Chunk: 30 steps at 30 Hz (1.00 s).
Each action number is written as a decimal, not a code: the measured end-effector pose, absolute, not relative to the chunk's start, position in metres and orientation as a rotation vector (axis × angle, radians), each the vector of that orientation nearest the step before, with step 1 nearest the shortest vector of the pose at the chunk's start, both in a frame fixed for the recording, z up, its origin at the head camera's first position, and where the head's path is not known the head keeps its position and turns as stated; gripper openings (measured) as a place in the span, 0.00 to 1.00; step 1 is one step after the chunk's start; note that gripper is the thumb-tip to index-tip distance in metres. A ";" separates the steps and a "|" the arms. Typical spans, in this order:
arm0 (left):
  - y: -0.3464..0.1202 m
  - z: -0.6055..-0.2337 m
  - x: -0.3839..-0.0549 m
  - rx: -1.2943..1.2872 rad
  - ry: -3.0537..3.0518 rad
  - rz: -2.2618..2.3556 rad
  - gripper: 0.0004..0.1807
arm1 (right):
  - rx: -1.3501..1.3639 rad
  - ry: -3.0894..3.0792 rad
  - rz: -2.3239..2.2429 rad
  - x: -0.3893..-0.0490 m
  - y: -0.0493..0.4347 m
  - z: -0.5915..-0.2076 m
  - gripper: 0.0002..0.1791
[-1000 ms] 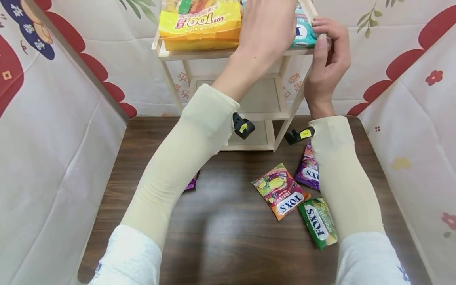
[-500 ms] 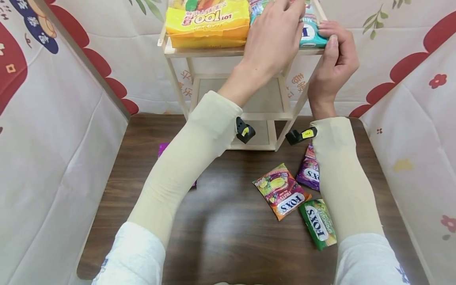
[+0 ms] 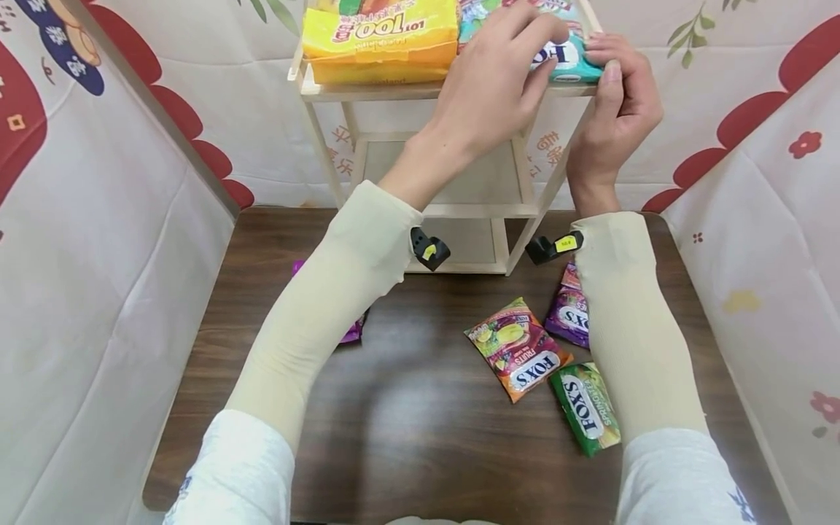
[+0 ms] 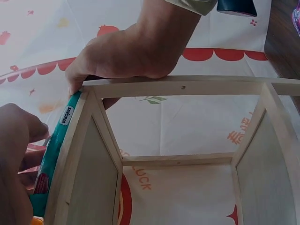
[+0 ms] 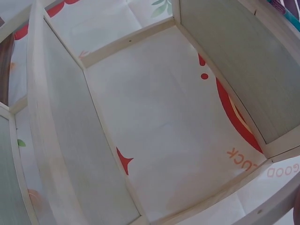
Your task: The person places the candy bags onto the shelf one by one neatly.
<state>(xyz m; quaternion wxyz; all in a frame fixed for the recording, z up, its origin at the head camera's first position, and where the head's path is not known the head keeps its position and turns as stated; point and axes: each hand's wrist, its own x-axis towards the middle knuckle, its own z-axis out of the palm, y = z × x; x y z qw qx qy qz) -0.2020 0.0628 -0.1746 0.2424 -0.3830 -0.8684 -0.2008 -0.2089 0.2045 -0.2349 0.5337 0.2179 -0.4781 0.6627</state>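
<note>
My left hand (image 3: 488,84) lies over a teal Fox's candy bag (image 3: 569,62) on the top tier of a small wooden shelf (image 3: 518,212). Its thumb and index finger are spread apart above the bag. In the left wrist view, the left hand (image 4: 16,161) is beside the bag's teal edge (image 4: 54,150); whether every fingertip touches it is unclear. My right hand (image 3: 615,109) grips the shelf's right front corner, thumb upward beside the bag. A yellow Lot 100 candy bag (image 3: 383,47) lies left of the teal one.
On the brown table (image 3: 420,452) lie an orange-edged Fox's fruit bag (image 3: 518,350), a green Fox's bag (image 3: 586,408) and a purple Fox's bag (image 3: 569,317). My left forearm partly covers another purple packet (image 3: 354,332). Patterned cloth walls (image 3: 755,277) stand around.
My left hand has drawn back and lower over the teal bag, and its thumb and index finger have parted. My right hand keeps its place at the shelf corner.
</note>
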 end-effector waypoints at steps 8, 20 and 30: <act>0.043 -0.191 -0.187 -1.179 -1.975 -0.929 0.14 | 0.512 -1.167 1.561 -0.207 0.206 -0.235 0.17; -0.021 -0.276 -0.148 -1.162 -1.465 -1.145 0.08 | 0.520 -1.194 1.538 -0.204 0.204 -0.234 0.17; -0.098 -0.399 -0.135 -0.948 -2.198 -1.168 0.14 | 0.527 -1.212 1.519 -0.203 0.206 -0.236 0.17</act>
